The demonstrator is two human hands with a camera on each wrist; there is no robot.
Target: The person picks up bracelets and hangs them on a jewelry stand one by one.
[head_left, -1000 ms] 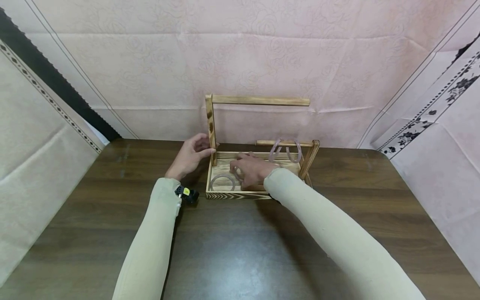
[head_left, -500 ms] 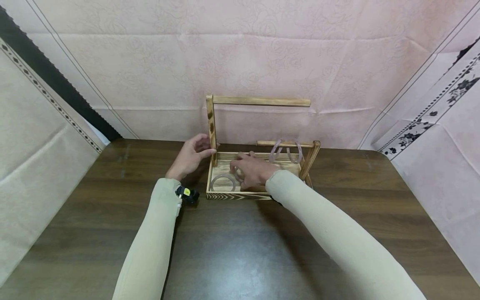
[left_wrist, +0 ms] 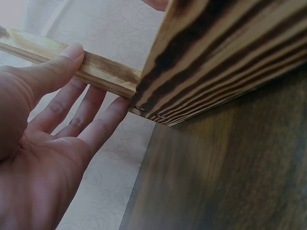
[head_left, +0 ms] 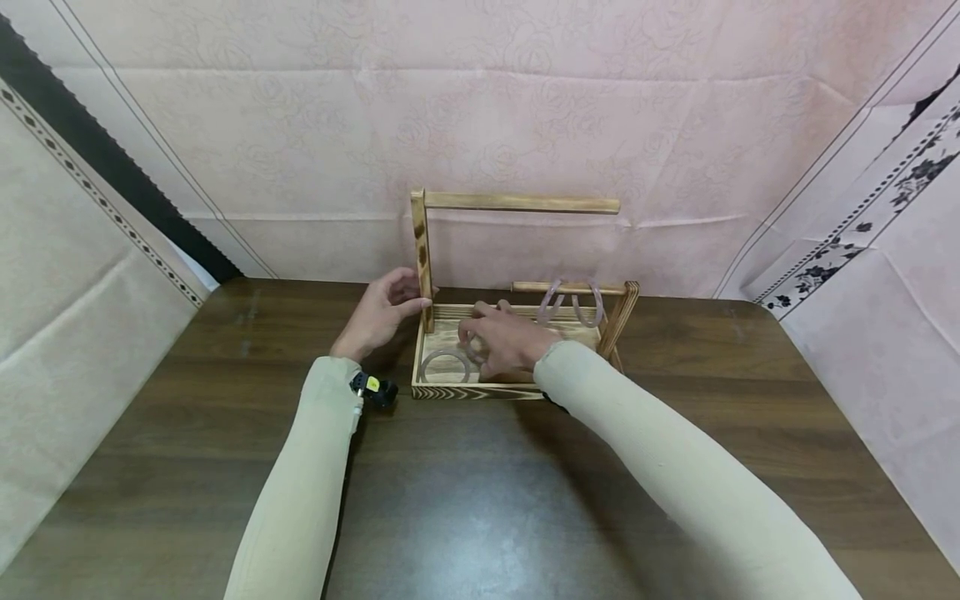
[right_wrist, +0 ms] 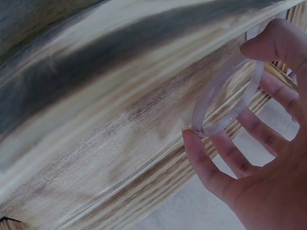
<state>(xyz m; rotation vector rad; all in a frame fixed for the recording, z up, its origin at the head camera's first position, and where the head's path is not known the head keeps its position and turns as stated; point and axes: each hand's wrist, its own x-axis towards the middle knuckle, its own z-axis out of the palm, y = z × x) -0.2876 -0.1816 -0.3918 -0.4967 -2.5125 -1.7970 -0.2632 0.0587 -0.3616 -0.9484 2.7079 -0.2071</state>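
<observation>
My left hand [head_left: 382,312] grips the upright post [head_left: 422,250] of a wooden jewellery stand. In the left wrist view the thumb lies on one face of the post [left_wrist: 108,72] and the fingers are behind it. My right hand [head_left: 513,337] is inside the stand's tray [head_left: 468,391]. It holds a translucent pale bangle [right_wrist: 215,85] between thumb and fingers, close over the tray floor. Another bangle [head_left: 446,352] lies flat at the tray's left. Pale purple bangles [head_left: 597,307] hang on the lower bar [head_left: 528,287].
A long upper bar [head_left: 525,202] reaches right from the post's top, its right end free. A slanted wooden support [head_left: 618,321] carries the lower bar. The stand is near the back edge of the brown table [head_left: 450,500], before a pink patterned cloth [head_left: 495,125].
</observation>
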